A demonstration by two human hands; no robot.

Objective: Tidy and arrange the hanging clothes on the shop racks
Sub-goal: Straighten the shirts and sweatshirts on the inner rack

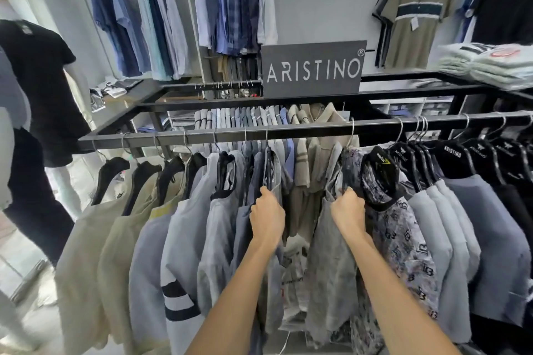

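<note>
L hand [266, 219] & R hand [347, 214] each clench hanging shirts [331, 239] w/ fingers buried in fabric.

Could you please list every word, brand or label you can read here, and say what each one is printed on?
"ARISTINO", with a small ® mark: dark sign standing on the rack frame.
"ARISTINO": black hanger on the rail, right side.
"ARISTINO": another black hanger, smaller print.
Logo on the hanger beside the right hand: too blurred to read.
Pattern lettering on the printed shirt: not legible.
Tag on the wall polo shirt: too small.
</note>
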